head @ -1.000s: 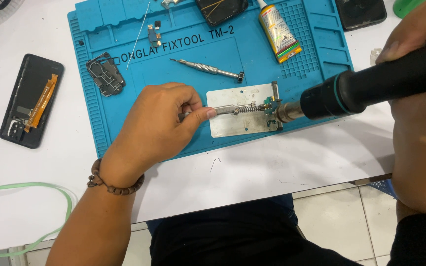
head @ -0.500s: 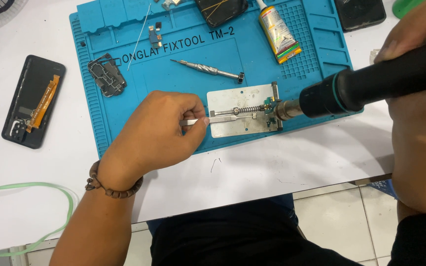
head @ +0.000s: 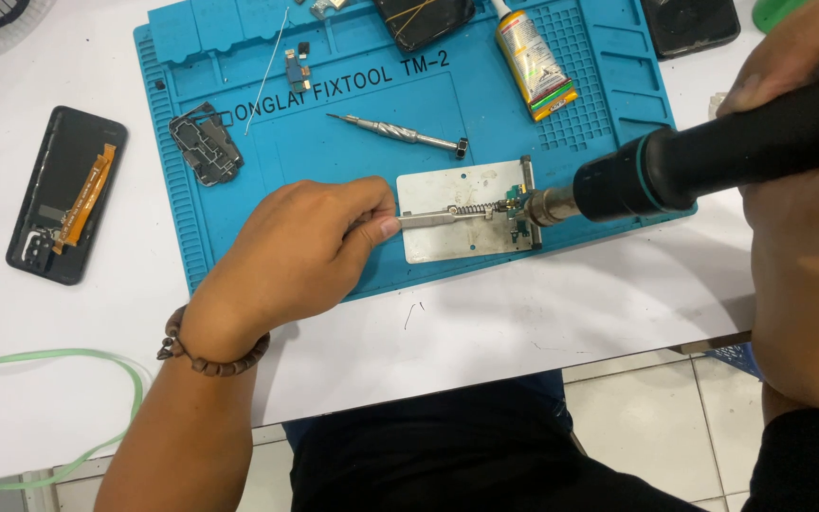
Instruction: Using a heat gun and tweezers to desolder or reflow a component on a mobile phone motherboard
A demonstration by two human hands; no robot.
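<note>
My left hand (head: 300,256) pinches metal tweezers (head: 438,218) whose tips reach a small green circuit board (head: 516,210) clamped at the right edge of a silver metal holder plate (head: 457,242). My right hand (head: 798,47) grips a black hot-air gun (head: 713,156) with a teal ring; its metal nozzle (head: 547,206) points at the board from the right, almost touching it. All of this sits on a blue repair mat (head: 334,142) on a white table.
On the mat lie a screwdriver (head: 398,133), a glue tube (head: 533,62), a small metal frame (head: 206,144), tiny parts (head: 294,64) and a dark phone part (head: 424,19). An opened phone (head: 66,194) rests left of the mat. A green cable (head: 59,360) loops at the table's front left.
My left hand slid slightly left and back, keeping the tweezers at the board. The hot-air gun stays almost still at the board's right side.
</note>
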